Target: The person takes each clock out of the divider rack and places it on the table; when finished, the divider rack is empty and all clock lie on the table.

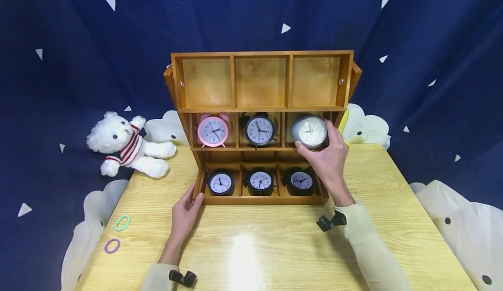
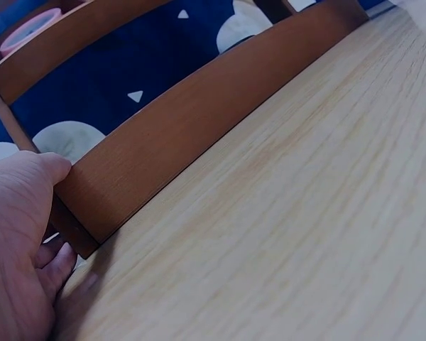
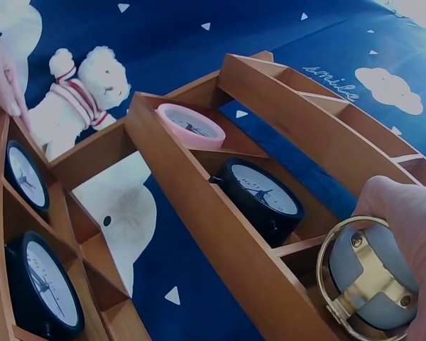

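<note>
My right hand [image 1: 328, 153] grips a round grey alarm clock [image 1: 311, 132] in the right compartment of the middle tier of a wooden three-tier folding box [image 1: 263, 200]. The right wrist view shows the grey clock's gold-coloured fittings [image 3: 373, 273] by that hand. My left hand [image 1: 186, 212] holds the box's lower left front corner, its thumb [image 2: 55, 168] on the edge. To the left in the middle tier stand a pink twin-bell clock [image 1: 213, 131] and a black clock [image 1: 259, 130]. The bottom tier holds three black clocks, including one [image 1: 221, 183] nearest my left hand.
The top tier [image 1: 262, 109] has three compartments with bare wooden backs. A white teddy bear [image 1: 129, 144] in a striped shirt lies left of the box. Green [image 1: 122, 223] and purple [image 1: 112, 246] rings lie on the wooden table [image 1: 291, 247]. A dark blue curtain [image 1: 220, 15] hangs behind.
</note>
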Available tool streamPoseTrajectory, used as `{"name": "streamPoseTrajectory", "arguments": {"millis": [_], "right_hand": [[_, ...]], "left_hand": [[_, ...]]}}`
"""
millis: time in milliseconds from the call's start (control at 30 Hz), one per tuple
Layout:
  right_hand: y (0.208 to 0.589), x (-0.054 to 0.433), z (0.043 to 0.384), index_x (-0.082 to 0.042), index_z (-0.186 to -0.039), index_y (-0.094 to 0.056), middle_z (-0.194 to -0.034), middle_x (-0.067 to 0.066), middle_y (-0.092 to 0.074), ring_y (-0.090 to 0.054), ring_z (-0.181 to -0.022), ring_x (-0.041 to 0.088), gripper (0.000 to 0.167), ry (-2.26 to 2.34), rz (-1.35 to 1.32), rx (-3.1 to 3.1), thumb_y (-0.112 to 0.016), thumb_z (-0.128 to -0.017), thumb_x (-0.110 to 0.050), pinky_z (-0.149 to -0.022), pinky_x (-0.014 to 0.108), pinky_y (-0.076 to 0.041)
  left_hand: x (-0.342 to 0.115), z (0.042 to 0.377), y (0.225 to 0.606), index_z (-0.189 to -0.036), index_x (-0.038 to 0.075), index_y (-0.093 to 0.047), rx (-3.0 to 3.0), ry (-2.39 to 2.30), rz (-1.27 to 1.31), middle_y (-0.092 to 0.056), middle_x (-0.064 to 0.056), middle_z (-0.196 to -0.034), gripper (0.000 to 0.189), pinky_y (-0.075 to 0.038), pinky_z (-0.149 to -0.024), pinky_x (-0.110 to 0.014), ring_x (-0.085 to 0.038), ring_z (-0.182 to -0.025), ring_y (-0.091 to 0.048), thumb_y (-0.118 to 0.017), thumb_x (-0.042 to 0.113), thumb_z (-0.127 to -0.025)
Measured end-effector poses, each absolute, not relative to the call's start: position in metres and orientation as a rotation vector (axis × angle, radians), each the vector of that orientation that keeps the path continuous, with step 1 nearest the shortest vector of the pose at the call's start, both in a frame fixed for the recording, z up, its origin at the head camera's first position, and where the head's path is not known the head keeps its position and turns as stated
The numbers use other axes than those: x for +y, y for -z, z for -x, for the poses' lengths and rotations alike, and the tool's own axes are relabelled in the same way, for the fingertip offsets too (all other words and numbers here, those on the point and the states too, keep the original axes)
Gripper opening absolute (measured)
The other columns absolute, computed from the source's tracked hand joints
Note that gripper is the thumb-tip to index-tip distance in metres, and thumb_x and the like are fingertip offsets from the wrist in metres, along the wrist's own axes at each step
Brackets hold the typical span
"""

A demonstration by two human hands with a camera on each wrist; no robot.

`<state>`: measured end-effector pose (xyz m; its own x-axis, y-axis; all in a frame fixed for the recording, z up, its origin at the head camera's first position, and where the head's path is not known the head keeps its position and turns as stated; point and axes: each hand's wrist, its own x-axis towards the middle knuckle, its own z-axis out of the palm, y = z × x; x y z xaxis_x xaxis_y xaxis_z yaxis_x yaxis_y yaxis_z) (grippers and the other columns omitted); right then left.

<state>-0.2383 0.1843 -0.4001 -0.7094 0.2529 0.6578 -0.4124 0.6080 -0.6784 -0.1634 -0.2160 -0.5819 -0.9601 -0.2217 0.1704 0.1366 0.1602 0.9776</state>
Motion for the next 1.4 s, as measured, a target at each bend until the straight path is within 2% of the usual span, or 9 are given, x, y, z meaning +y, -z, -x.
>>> {"name": "streamPoseTrajectory", "arguments": {"millis": [167, 300, 433, 667, 767, 933, 1100, 1267, 1400], "right_hand": [[0.399, 0.188, 0.231, -0.007, -0.141, -0.062, -0.132, 0.016, -0.067, -0.062, -0.120, 0.031, 0.084, -1.131, -0.134, -2.079, -0.096, -0.067, -0.029, -0.096, 0.056, -0.054], [0.398, 0.191, 0.225, -0.008, -0.140, -0.062, -0.131, 0.014, -0.068, -0.062, -0.120, 0.026, 0.083, -1.120, -0.124, -2.093, -0.096, -0.067, -0.028, -0.091, 0.051, -0.059], [0.399, 0.196, 0.219, -0.009, -0.141, -0.062, -0.131, 0.013, -0.068, -0.062, -0.123, 0.024, 0.084, -1.117, -0.101, -2.091, -0.097, -0.066, -0.026, -0.092, 0.047, -0.059], [0.405, 0.209, 0.212, -0.009, -0.138, -0.066, -0.123, 0.014, -0.071, -0.065, -0.113, 0.026, 0.079, -1.104, -0.101, -2.057, -0.096, -0.066, -0.022, -0.086, 0.013, -0.048], [0.408, 0.216, 0.209, -0.010, -0.135, -0.067, -0.120, 0.012, -0.071, -0.064, -0.110, 0.023, 0.074, -1.124, -0.107, -2.049, -0.095, -0.066, -0.018, -0.085, 0.006, -0.047], [0.412, 0.228, 0.200, -0.012, -0.137, -0.066, -0.121, 0.011, -0.069, -0.063, -0.111, 0.020, 0.076, -1.123, -0.060, -2.073, -0.094, -0.067, -0.016, -0.082, 0.004, -0.048], [0.415, 0.242, 0.193, -0.009, -0.138, -0.065, -0.123, 0.013, -0.069, -0.061, -0.110, 0.017, 0.078, -1.079, -0.012, -2.077, -0.094, -0.066, -0.015, -0.078, 0.002, -0.046], [0.422, 0.259, 0.190, -0.009, -0.138, -0.066, -0.122, 0.012, -0.070, -0.058, -0.109, 0.005, 0.078, -1.042, 0.024, -2.063, -0.094, -0.065, -0.013, -0.075, 0.001, -0.045], [0.428, 0.272, 0.189, -0.005, -0.136, -0.065, -0.119, 0.016, -0.070, -0.054, -0.106, -0.005, 0.077, -1.016, 0.071, -2.055, -0.093, -0.064, -0.012, -0.075, 0.000, -0.045]], "left_hand": [[-0.217, 0.165, 0.584, -0.152, 0.004, -0.053, -2.162, 1.862, -0.075, -0.053, -0.013, -0.153, 0.054, -0.047, -0.102, -0.011, -0.026, -0.137, -0.052, -0.070, 0.019, -0.103], [-0.216, 0.166, 0.585, -0.152, 0.004, -0.053, -2.155, 1.864, -0.086, -0.053, -0.014, -0.153, 0.054, -0.047, -0.102, -0.012, -0.026, -0.137, -0.053, -0.070, 0.018, -0.102], [-0.216, 0.165, 0.585, -0.152, 0.003, -0.052, -2.157, 1.860, -0.083, -0.053, -0.015, -0.153, 0.055, -0.047, -0.102, -0.012, -0.028, -0.138, -0.052, -0.070, 0.019, -0.103], [-0.215, 0.163, 0.583, -0.152, 0.003, -0.053, -2.165, 1.853, -0.090, -0.053, -0.016, -0.153, 0.055, -0.046, -0.103, -0.011, -0.029, -0.139, -0.051, -0.070, 0.020, -0.103], [-0.215, 0.163, 0.582, -0.152, 0.003, -0.053, -2.163, 1.858, -0.091, -0.052, -0.015, -0.154, 0.055, -0.046, -0.104, -0.012, -0.028, -0.140, -0.050, -0.070, 0.020, -0.103], [-0.216, 0.164, 0.583, -0.152, 0.003, -0.053, -2.158, 1.860, -0.096, -0.052, -0.016, -0.153, 0.055, -0.046, -0.104, -0.013, -0.029, -0.140, -0.050, -0.070, 0.020, -0.103], [-0.216, 0.165, 0.584, -0.151, 0.004, -0.054, -2.153, 1.856, -0.086, -0.053, -0.015, -0.153, 0.054, -0.046, -0.103, -0.012, -0.028, -0.139, -0.051, -0.070, 0.019, -0.102], [-0.216, 0.164, 0.585, -0.151, 0.003, -0.053, -2.132, 1.882, -0.046, -0.052, -0.016, -0.153, 0.053, -0.046, -0.102, -0.012, -0.030, -0.139, -0.050, -0.069, 0.018, -0.103], [-0.217, 0.164, 0.585, -0.152, 0.004, -0.053, -2.135, 1.884, -0.049, -0.052, -0.016, -0.153, 0.053, -0.046, -0.102, -0.010, -0.029, -0.139, -0.050, -0.069, 0.019, -0.103]]}}
